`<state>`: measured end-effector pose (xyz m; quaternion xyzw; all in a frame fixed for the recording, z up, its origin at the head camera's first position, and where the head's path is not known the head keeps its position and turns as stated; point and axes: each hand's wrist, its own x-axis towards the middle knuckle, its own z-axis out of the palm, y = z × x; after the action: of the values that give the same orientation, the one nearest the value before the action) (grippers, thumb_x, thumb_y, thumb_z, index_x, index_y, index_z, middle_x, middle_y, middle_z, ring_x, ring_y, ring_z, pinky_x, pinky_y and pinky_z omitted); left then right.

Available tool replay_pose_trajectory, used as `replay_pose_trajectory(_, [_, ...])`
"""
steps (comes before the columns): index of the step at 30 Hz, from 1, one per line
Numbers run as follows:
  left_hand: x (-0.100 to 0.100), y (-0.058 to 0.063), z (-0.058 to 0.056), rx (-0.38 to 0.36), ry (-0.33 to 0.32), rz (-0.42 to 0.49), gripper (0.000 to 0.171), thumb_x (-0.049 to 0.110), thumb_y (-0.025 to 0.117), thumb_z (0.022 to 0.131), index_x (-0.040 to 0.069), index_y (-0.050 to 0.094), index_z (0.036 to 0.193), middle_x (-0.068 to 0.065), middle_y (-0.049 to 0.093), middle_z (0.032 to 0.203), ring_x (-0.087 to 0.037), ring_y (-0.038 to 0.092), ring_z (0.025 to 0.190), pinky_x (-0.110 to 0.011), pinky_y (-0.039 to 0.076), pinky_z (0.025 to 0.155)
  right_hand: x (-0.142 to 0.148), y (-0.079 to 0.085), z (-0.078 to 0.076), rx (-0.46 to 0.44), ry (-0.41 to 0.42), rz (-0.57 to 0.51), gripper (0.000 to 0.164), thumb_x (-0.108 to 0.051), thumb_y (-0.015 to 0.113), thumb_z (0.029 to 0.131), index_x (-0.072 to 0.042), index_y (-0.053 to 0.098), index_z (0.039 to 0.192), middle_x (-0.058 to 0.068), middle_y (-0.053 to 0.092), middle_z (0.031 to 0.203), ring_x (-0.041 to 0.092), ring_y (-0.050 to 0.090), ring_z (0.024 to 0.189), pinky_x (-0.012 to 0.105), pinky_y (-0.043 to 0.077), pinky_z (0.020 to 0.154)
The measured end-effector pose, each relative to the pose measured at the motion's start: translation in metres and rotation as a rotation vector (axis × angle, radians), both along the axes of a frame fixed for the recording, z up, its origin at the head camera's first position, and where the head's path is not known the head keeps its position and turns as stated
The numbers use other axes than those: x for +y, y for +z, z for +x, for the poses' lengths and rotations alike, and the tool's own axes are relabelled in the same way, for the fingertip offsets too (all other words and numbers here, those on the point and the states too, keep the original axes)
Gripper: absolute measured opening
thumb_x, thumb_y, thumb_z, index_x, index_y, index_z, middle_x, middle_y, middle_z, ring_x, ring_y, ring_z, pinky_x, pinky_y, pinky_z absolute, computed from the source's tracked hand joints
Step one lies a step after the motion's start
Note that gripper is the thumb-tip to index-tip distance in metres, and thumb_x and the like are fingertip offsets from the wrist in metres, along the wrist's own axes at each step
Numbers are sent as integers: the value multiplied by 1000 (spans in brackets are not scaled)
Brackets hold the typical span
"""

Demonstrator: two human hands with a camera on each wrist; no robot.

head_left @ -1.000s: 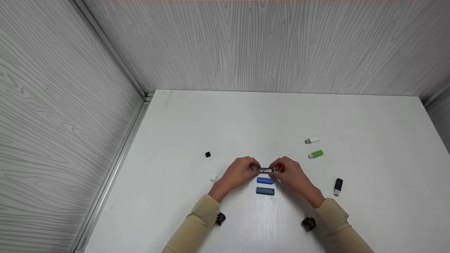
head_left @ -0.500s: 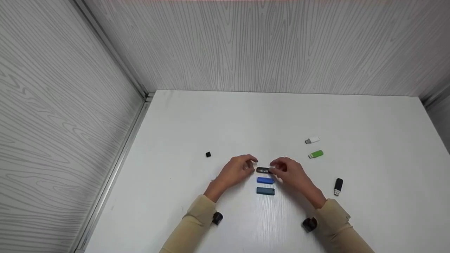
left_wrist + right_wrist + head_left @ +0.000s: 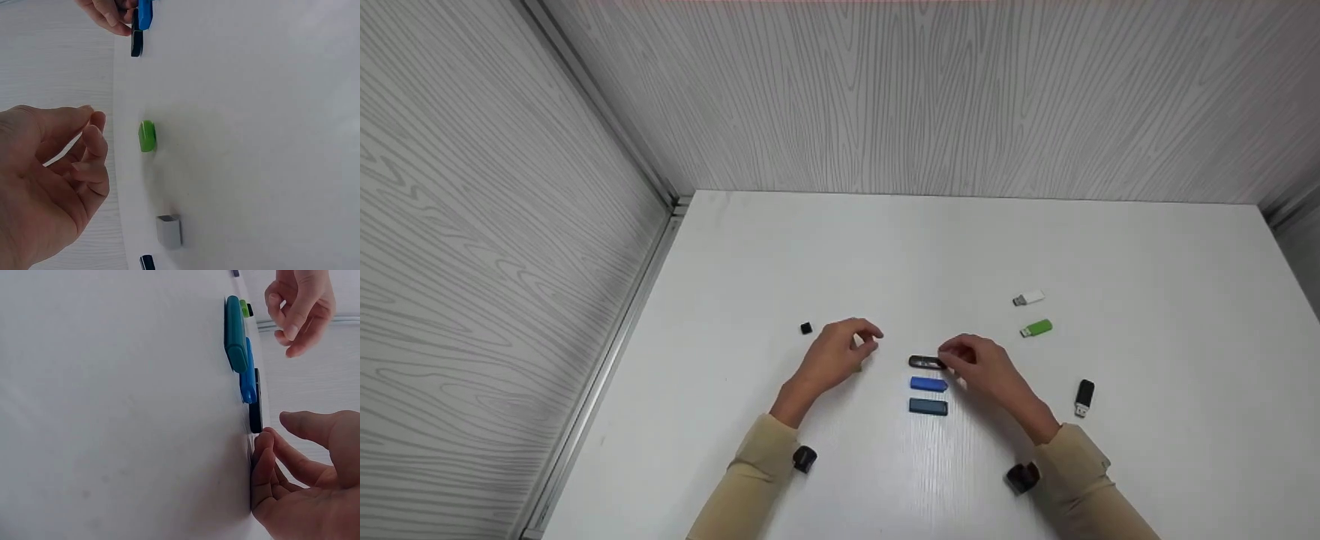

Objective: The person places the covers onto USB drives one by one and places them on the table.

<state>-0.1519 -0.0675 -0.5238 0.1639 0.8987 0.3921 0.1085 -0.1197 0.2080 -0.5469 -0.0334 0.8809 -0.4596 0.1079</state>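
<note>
Three capped USB sticks lie in a row in the head view: a black one (image 3: 922,362), a blue one (image 3: 928,384) and a teal one (image 3: 928,406). My right hand (image 3: 986,371) is at the right end of the black stick. In the right wrist view its fingertips (image 3: 265,437) are right at that end, with the thumb raised apart. My left hand (image 3: 830,356) hovers to the left of the row, fingers loosely bent, holding nothing. Near it in the left wrist view are a green cap (image 3: 147,136), a pale grey cap (image 3: 169,232) and a black cap (image 3: 147,262).
Toward the right on the white table (image 3: 840,255) lie a white USB stick (image 3: 1029,298), a green one (image 3: 1036,328) and a black one (image 3: 1084,397), connectors bare. Wood-grain panels (image 3: 840,97) rise behind the table and at its left.
Both hands gripped the black stick's ends one second ago. My left hand has let go and moved left; my right hand stays at its right end with loosened fingers.
</note>
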Motion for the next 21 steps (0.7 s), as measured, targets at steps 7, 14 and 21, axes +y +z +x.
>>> replay_pose_trajectory(7, [-9,-7,6,23,27,-33,17,13,68,103,13,77,117,-3,76,112,-10,59,88,-30,53,82,1,1,-2,-35,-27,-24,24,-21,67,104,-5,74,121,11,75,102,14,64,82,21,50,71])
replay_pose_trajectory(14, [-15,-8,12,65,45,-73,11,15,69,103,13,76,111,-2,75,108,-11,58,85,-30,52,78,10,4,-6,-61,-53,-3,27,-23,65,104,-6,72,124,13,74,101,17,67,82,26,52,69])
replay_pose_trajectory(21, [-16,-14,18,253,62,-241,10,20,73,101,11,76,103,-2,70,104,-16,69,88,-35,59,77,26,8,-11,-43,-75,0,30,-23,65,105,-3,71,126,16,72,104,19,67,82,24,51,66])
